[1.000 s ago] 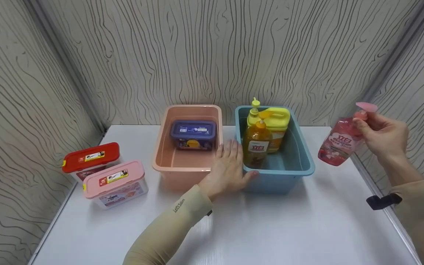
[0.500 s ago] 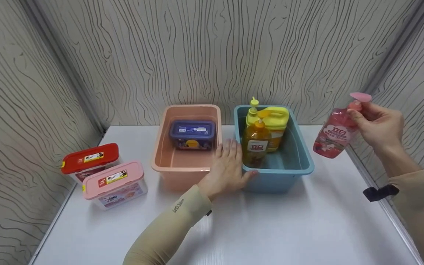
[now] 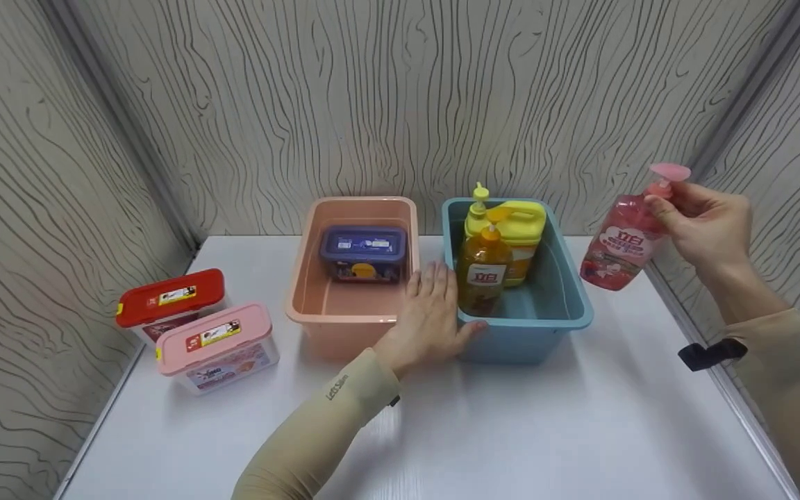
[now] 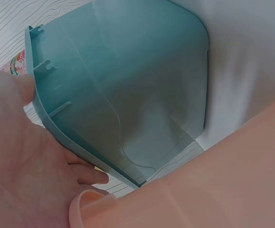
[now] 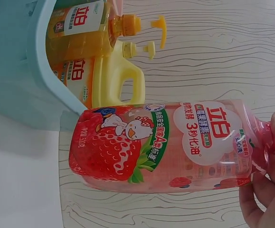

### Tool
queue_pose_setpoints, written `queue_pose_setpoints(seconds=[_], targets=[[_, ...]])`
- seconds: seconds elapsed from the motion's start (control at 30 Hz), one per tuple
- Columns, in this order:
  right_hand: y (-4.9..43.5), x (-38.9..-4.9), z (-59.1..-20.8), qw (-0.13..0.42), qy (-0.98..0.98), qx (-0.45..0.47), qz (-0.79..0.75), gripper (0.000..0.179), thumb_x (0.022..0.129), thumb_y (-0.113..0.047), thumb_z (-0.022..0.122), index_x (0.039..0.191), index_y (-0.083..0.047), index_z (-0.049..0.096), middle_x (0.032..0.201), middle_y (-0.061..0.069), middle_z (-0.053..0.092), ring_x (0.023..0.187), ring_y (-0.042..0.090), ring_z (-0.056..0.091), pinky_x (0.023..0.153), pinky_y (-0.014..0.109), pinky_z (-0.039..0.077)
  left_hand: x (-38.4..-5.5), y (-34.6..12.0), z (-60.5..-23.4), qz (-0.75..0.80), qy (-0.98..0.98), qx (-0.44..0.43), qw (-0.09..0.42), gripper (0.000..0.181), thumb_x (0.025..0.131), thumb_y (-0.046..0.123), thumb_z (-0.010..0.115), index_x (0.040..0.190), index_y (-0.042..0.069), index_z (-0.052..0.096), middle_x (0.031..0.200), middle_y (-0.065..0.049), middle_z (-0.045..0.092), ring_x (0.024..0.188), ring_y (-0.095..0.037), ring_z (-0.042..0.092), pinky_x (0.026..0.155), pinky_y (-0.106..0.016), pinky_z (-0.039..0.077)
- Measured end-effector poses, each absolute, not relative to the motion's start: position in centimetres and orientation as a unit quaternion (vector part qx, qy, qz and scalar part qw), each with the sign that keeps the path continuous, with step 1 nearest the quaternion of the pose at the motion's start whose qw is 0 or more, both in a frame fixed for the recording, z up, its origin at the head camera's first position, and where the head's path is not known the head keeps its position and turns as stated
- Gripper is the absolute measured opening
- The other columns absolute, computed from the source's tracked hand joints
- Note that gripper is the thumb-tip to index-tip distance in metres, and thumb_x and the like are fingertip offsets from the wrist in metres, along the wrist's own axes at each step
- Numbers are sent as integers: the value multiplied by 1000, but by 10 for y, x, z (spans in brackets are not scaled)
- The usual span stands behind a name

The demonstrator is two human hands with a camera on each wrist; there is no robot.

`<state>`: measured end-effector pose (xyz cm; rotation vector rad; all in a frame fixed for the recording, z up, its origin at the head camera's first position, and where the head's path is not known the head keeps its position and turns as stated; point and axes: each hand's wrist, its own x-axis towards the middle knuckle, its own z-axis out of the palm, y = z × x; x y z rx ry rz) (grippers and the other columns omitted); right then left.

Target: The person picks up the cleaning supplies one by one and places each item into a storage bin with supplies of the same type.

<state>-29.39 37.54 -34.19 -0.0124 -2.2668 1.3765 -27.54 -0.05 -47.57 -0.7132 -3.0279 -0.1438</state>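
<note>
My right hand (image 3: 712, 226) grips a pink pump bottle of dish soap (image 3: 626, 243) by its neck, tilted in the air right of the blue bin (image 3: 580, 305). In the right wrist view the bottle's strawberry label (image 5: 113, 152) faces the camera. With fingers straight, my left hand (image 3: 428, 316) lies across the gap between the blue bin and the pink bin (image 3: 351, 319), at their rims. Inside the blue bin stand an amber pump bottle (image 3: 483, 278) and, behind it, a yellow jug with a pump (image 3: 525, 229). A dark blue lidded box (image 3: 364, 253) sits in the pink bin.
On the left of the white table (image 3: 483, 430) stand a red-lidded tub (image 3: 171, 298) and a pink-lidded tub (image 3: 219, 344), side by side. Wood-patterned panels (image 3: 372, 97) enclose the back and both sides.
My right hand has raised the pink pump bottle and brought it left, closer to the blue bin. My left hand has stayed in place.
</note>
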Motion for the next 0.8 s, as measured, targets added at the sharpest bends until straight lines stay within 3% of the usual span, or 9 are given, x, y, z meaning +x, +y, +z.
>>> queue_pose_setpoints(seconds=[0.57, 0.8], targets=[[347, -306, -330, 255, -803, 70, 534, 38, 105, -17, 79, 140, -1, 77, 107, -25, 83, 93, -2, 77, 88, 10, 62, -276, -1, -476, -50, -973, -224, 11, 107, 109, 81, 34, 179, 1, 19, 190, -19, 17, 179, -38, 16, 147, -56, 14], [339, -309, -334, 242, -786, 96, 560, 37, 104, -10, 80, 138, 5, 75, 107, -20, 85, 98, -2, 81, 90, 11, 62, -276, 0, -476, -51, -973, -225, 10, 108, 109, 82, 34, 179, 1, 19, 190, -19, 15, 179, -37, 15, 147, -56, 14]])
